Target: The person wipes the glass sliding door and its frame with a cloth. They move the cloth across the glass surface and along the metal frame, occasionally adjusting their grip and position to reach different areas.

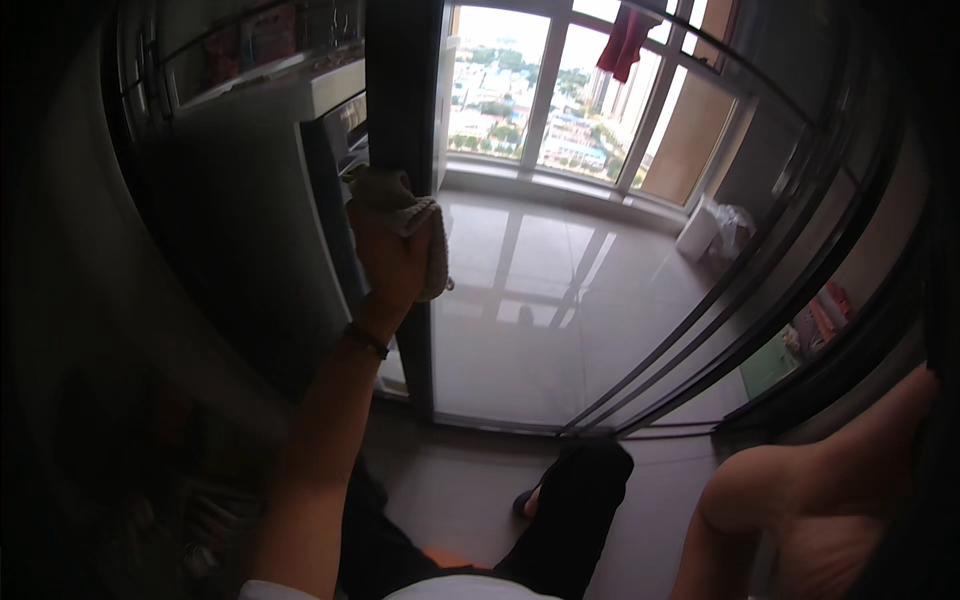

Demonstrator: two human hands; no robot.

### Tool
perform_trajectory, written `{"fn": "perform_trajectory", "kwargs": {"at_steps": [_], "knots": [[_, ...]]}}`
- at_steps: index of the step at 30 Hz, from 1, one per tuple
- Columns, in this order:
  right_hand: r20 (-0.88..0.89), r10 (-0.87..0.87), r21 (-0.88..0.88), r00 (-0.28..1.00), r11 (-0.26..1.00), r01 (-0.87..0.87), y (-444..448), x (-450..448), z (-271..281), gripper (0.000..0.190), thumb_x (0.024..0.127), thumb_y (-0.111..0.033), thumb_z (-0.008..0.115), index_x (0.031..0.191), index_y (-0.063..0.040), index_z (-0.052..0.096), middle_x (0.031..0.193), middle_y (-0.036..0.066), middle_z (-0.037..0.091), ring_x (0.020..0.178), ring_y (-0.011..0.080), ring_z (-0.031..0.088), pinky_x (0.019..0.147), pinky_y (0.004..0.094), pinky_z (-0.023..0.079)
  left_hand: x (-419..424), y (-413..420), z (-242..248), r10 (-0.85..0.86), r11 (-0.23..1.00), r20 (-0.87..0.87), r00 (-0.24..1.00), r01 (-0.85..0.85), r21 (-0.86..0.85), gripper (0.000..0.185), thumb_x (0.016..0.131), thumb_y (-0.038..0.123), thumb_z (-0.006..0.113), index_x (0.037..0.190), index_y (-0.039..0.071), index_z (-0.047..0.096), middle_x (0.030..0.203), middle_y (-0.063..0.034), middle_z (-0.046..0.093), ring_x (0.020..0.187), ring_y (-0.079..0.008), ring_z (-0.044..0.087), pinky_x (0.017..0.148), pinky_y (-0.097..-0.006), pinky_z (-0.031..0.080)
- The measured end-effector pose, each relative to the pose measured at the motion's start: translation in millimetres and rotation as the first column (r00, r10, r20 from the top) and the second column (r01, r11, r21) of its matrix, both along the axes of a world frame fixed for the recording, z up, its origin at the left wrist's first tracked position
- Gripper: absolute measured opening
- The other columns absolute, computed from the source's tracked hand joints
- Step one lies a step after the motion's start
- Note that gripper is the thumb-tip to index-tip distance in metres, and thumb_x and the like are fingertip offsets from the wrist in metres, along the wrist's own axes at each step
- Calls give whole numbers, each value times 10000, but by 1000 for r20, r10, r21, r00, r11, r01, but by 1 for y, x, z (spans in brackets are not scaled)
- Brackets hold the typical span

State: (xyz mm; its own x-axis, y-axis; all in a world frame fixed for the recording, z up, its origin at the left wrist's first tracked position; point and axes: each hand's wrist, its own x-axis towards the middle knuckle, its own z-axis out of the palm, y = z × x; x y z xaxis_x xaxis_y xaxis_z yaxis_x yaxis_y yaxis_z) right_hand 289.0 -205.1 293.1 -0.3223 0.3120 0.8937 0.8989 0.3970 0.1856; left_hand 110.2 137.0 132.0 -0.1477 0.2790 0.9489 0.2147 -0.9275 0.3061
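Observation:
My left hand is closed around a bunched light-coloured cloth with a thick, ribbed edge. It holds the cloth at the dark upright frame of a sliding glass door; whether the cloth presses on the frame is hard to tell. Part of the cloth hangs along the right side of the hand. A dark band circles the left wrist. At the lower right a bare bent arm reaches toward the dark rim of the picture, and my right hand itself is out of view.
Beyond the doorway lies a glossy tiled floor, with large windows behind it. A red cloth hangs there. A white bin with a plastic bag stands at right. Door tracks cross the floor before my legs. A dark-sided appliance stands at left.

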Motion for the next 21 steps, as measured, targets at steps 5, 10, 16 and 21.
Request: {"fn": "perform_trajectory", "kwargs": {"at_steps": [5,10,16,21], "knots": [[-191,260,150,947,961,-234,8,-23,-27,548,895,-302,649,1353,-79,446,1345,163,480,1207,246,493,935,340,427,-8,-17,-91,-8,984,-191,982,-26,-177,299,832,206,721,1045,32,602,1159,-180,510,1072,-341,540,929,-443,420],[-628,116,1,770,989,-148,39,-27,-149,443,911,-236,628,1292,-53,499,1280,131,543,1152,222,541,870,307,450,-25,-39,-139,-143,878,12,990,133,-460,461,805,209,741,1140,10,493,1104,-182,506,1041,-377,528,907,-457,409],[-942,-80,161,-327,746,-647,17,1,-255,471,906,-270,598,1316,-69,484,1296,117,537,1137,210,548,824,330,478,-18,-43,-170,-165,783,4,986,134,-608,620,788,256,771,1223,13,401,1128,-177,484,1068,-375,524,890,-458,426],[-435,305,734,-847,664,-138,-3,80,-310,556,871,-328,603,1327,-57,434,1441,156,425,1308,332,421,1004,518,368,-19,-42,-179,-160,758,71,985,169,-630,636,781,262,778,1236,24,402,1170,-176,453,1105,-373,500,910,-455,424]]}}
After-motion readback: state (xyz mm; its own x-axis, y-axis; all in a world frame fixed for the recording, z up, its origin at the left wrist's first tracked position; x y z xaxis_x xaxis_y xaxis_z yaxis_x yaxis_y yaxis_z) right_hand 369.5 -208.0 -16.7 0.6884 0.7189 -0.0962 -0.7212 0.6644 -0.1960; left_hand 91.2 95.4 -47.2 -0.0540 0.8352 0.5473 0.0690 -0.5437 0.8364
